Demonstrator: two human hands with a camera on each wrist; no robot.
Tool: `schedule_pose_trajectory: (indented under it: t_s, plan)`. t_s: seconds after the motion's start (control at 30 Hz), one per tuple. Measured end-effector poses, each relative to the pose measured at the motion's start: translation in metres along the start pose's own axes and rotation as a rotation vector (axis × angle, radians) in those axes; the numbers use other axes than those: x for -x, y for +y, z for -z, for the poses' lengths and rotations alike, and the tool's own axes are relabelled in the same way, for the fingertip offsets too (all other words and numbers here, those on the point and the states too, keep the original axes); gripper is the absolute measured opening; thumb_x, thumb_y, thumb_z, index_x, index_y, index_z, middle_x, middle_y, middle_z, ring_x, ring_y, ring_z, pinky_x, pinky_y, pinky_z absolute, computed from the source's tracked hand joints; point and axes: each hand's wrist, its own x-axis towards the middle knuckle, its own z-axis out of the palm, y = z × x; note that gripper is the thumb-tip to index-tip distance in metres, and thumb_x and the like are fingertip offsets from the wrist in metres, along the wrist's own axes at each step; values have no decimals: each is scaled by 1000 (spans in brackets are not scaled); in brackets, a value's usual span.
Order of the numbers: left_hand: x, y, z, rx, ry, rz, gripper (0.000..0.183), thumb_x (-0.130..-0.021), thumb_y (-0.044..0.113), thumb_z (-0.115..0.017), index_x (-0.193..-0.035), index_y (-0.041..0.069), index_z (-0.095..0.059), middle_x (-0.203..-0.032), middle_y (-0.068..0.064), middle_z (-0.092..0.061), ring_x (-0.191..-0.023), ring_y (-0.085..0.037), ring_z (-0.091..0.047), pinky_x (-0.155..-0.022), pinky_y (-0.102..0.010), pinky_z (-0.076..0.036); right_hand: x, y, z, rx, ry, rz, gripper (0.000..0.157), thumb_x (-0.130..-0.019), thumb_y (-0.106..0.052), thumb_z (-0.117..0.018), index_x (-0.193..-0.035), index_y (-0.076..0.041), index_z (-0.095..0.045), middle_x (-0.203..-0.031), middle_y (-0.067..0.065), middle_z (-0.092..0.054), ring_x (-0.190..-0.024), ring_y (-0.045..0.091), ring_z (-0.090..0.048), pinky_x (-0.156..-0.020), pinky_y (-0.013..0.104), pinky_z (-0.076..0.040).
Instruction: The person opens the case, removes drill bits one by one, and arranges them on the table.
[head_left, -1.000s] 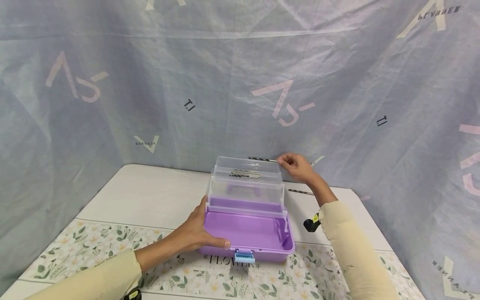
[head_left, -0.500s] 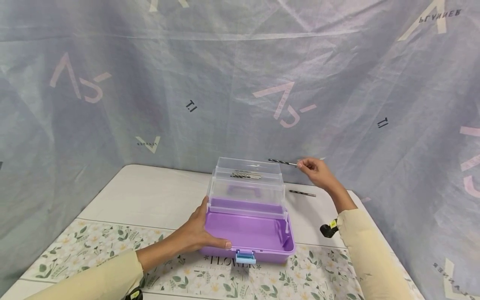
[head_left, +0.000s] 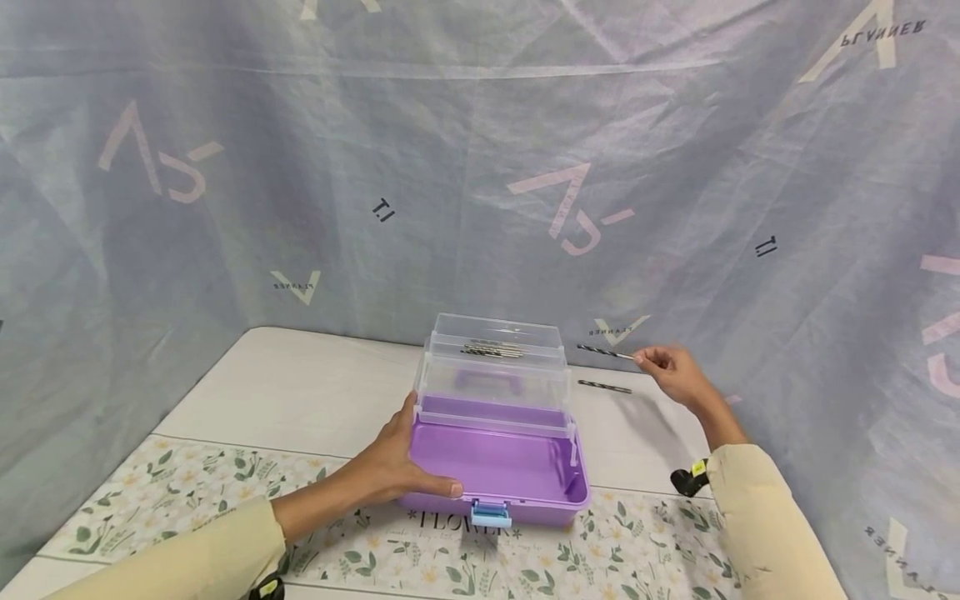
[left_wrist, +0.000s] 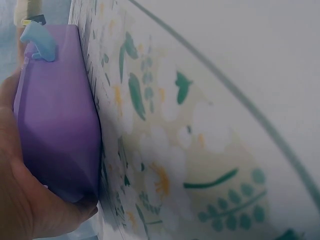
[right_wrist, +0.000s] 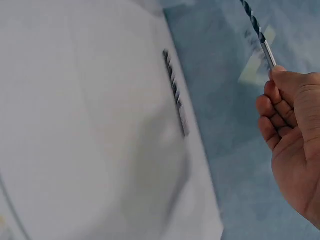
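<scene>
In the head view my right hand (head_left: 672, 374) pinches a drill bit (head_left: 604, 352) by its plain shank, its dark twisted end pointing left, above the table. A second drill bit (head_left: 604, 387) lies on the white cloth just below it; the right wrist view shows both. My left hand (head_left: 401, 462) grips the left front corner of a purple toolbox (head_left: 555, 505), thumb along the front rim, fingers along the left side. The box stands with its clear tiered trays (head_left: 491, 423) raised. Several drill bits (head_left: 492, 351) lie together in an upper tray.
A light blue latch (head_left: 491, 514) hangs at the box's front. The table bears a white cloth (head_left: 300, 383) with a flowered band across its front. A grey printed curtain (head_left: 450, 167) rises close behind the table and at both sides.
My right hand has moved right, away from the upper trays, then lower, carrying the drill bit. The drill bit on the table came into full sight. My left hand and the toolbox stay put.
</scene>
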Motion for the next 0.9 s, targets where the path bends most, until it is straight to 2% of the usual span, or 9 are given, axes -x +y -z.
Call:
schedule_pose_trajectory:
  t_s: [0.07,0.17,0.27,0.4,0.53,0.73,0.9]
  plan:
    - [0,0,0,-3,1,-2,178,-59,64,-109,-182,20,13,-190,-26,-6,-171,-56,-24,-131,-81,-31,7,8,0,6,-15,-26,50,-121,-34,-54,-146,8,-67,-130,29,-72,-111,35,-69,-93,47,-60]
    - [-1,0,0,10,4,-17,178,-59,63,-109,-182,19,12,-189,-27,-8,-170,-56,-27,-131,-81,-32,15,18,-3,10,-38,-63,51,-122,-35,-53,-148,7,-65,-146,33,-68,-134,49,-66,-105,61,-61]
    - [-2,-1,0,21,10,-38,178,-59,62,-110,-182,19,10,-188,-28,-11,-168,-56,-31,-131,-81,-33,19,28,-8,-8,-48,-92,48,-122,-33,-54,-145,7,-67,-146,34,-68,-136,52,-64,-107,64,-61]
    - [-3,-1,-1,35,11,-61,177,-59,61,-110,-183,21,10,-187,-27,-16,-164,-54,-38,-130,-80,-35,21,39,-18,-11,-48,-111,43,-121,-30,-55,-139,6,-70,-139,30,-72,-130,46,-68,-103,55,-62]
    - [-3,-3,0,36,11,-61,177,-59,61,-110,-183,21,10,-187,-27,-15,-165,-54,-38,-131,-80,-33,20,45,-27,0,-50,-115,40,-120,-28,-57,-135,7,-72,-130,28,-75,-120,39,-72,-96,44,-61]
    - [-3,-2,1,29,8,-49,177,-59,61,-110,-183,21,11,-187,-28,-14,-165,-55,-37,-130,-81,-34,20,51,-35,30,-50,-157,38,-119,-27,-59,-133,5,-74,-130,26,-76,-117,35,-71,-95,43,-59]
    - [-3,-1,0,49,9,-59,177,-58,58,-111,-183,23,9,-186,-27,-20,-160,-51,-44,-131,-79,-35,19,55,-38,33,-31,-180,35,-118,-24,-61,-129,7,-75,-121,26,-77,-101,25,-68,-83,36,-55]
